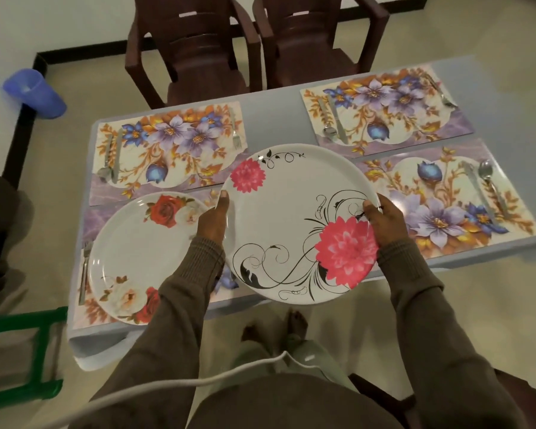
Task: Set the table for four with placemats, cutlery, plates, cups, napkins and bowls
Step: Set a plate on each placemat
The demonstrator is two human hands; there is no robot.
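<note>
**Plates going down: second of four in hand**

With four placemats and cutlery already laid, the plate step is under way. Both hands grip one round white plate with pink dahlia prints and black scrollwork, held in the air above the middle of the pale grey-blue table; left hand curls round its left rim, right hand round its right rim, thumbs on top.

- One round white plate with red rose prints sits on the near-left mat, steel fork just beside it on the left.
- Near-right floral placemat, glossy, rectangular, purple and orange, bare of a plate; spoon and knife on its right side.
- Two far mats bear cutlery only.

Judgement: next move likely carries the plate right and sets it flat at the centre of the near-right mat, clear of the cutlery. Plate surface looks smooth and glossy, probably melamine; may slide on the slick mat.

Cups, napkins, bowls not yet on the table.
</note>
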